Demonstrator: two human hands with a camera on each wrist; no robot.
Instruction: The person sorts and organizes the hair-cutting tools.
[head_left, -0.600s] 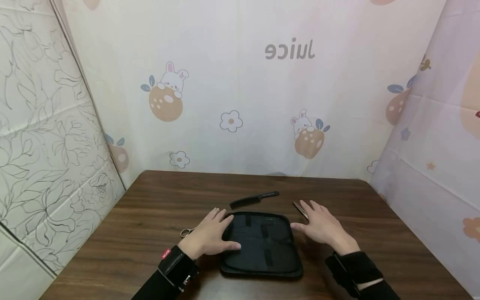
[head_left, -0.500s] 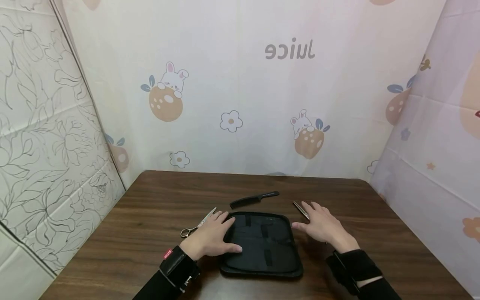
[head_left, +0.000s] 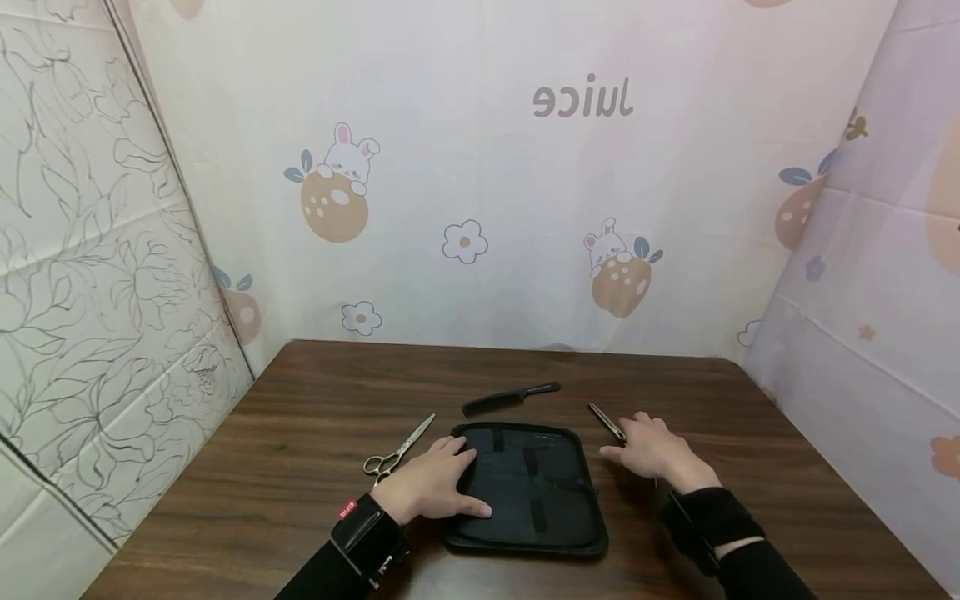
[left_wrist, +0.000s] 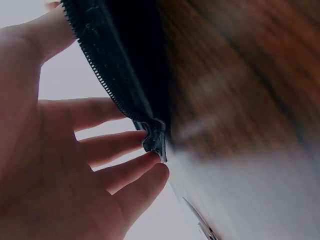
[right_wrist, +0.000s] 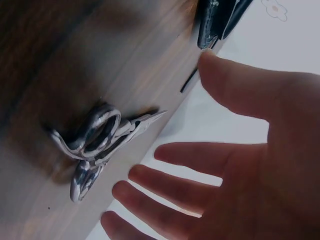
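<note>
Leftmost I see scissors [head_left: 401,451] just beside the left hand [head_left: 431,486], which lies spread and unclenched, fingertips touching the left edge of the black case [head_left: 528,500]. A comb [head_left: 506,402] lies beyond its far edge. Near the second scissors [head_left: 606,422], the right hand [head_left: 658,457] is loosely spread, grasp released; tabletop [head_left: 787,492] extends rightward.

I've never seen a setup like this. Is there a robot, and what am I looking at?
No robot: these are a person's bare left hand and right hand. The wide picture comes from a camera on the head, the close ones from a camera on each wrist. On the brown table lie a black case, a comb, left scissors and right scissors. The left hand touches the case's left edge; the right is open near the right scissors, holding nothing.
</note>
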